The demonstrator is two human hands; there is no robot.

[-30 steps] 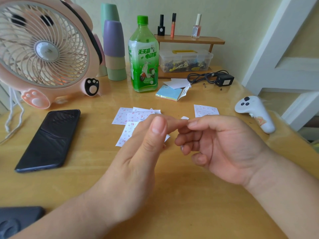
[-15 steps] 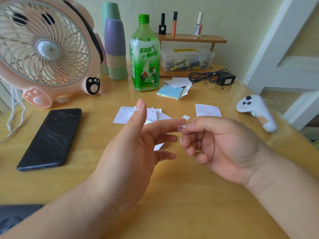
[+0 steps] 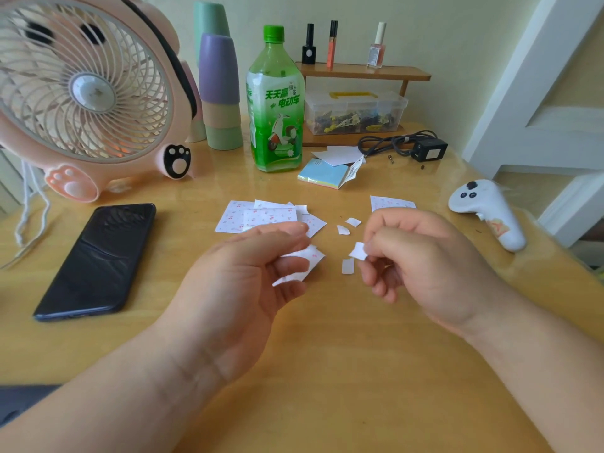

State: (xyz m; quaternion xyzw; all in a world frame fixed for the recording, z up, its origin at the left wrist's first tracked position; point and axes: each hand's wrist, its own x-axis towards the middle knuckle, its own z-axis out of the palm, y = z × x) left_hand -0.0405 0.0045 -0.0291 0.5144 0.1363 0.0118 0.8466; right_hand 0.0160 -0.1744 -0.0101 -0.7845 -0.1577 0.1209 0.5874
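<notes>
My right hand pinches a small white paper strip between thumb and forefinger, just above the wooden table. Another white strip is just below it, and two small scraps lie a little farther back. My left hand hovers to the left with its fingers loosely bent and holds nothing that I can see. A cherry-patterned paper wrapper shows between its fingers, on the table beneath. More patterned wrappers lie in a pile behind that hand, and a single one behind my right hand.
A pink fan and a black phone are at the left. A green bottle, stacked cups, sticky notes, a black charger and a small shelf stand at the back. A white controller lies at the right.
My hands have come apart: the left has dropped and moved left, its fingers now bent. The right has drawn back right with a white strip pinched. More scraps show on the table.
</notes>
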